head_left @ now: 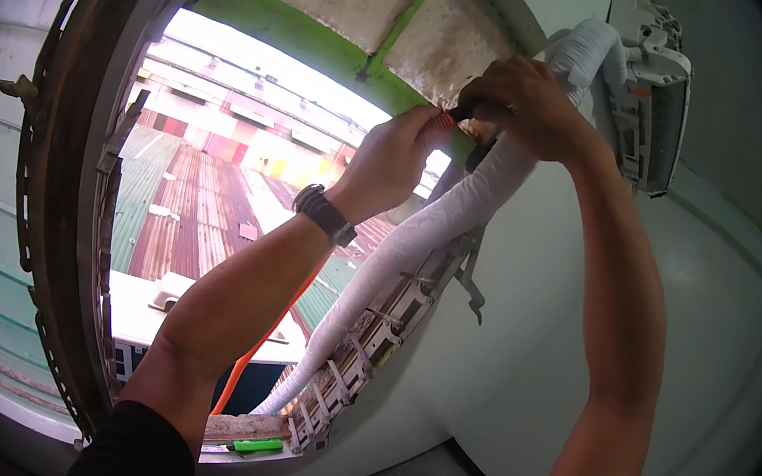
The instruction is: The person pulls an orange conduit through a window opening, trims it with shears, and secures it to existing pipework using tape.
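Note:
In my left hand, fingers closed, is the ribbed end of an orange hose that runs down past my wrist and out through the window opening. My right hand is closed at a dark piece that meets the hose end; its kind is mostly hidden by my fingers. Just beneath my right hand passes a thick pipe bundle wrapped in white. It bends over at the top toward a wall-mounted air conditioner and slopes down to the sill.
A green box cutter lies on the window sill. The dark window frame rises at the left, and a louvred window frame lines the right side. Outside are a white outdoor unit and corrugated roofs.

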The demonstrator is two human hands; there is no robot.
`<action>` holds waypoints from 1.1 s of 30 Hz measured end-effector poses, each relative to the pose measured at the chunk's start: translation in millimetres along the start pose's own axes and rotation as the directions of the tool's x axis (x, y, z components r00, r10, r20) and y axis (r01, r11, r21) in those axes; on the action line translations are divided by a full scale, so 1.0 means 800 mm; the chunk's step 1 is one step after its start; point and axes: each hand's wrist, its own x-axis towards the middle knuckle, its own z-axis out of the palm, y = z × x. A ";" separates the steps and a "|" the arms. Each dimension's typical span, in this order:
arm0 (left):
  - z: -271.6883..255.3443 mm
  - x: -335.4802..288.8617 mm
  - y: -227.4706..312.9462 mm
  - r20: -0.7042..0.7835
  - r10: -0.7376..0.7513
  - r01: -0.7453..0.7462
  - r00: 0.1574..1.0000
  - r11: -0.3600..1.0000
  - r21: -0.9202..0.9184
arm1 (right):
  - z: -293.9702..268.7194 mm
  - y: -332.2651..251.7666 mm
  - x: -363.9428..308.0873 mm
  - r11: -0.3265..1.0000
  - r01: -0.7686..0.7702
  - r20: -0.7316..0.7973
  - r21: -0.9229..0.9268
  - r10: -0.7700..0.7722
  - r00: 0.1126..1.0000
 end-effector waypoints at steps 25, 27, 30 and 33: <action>0.026 0.020 0.020 -0.104 0.099 -0.060 0.990 0.943 0.327 | 0.013 0.000 -0.002 0.997 0.037 -0.003 -0.067 -0.037 0.999; 0.023 0.020 0.022 -0.095 0.064 -0.033 0.993 0.953 0.301 | 0.014 0.003 -0.001 0.999 0.033 -0.049 -0.038 -0.035 0.998; 0.014 0.023 0.026 -0.081 0.076 -0.054 0.994 0.966 0.253 | 0.010 0.010 0.002 0.993 0.108 -0.029 -0.038 -0.109 0.994; 0.004 0.028 0.023 -0.003 0.044 -0.042 0.999 0.977 0.210 | 0.012 0.005 0.000 0.996 0.076 -0.093 0.043 -0.072 0.993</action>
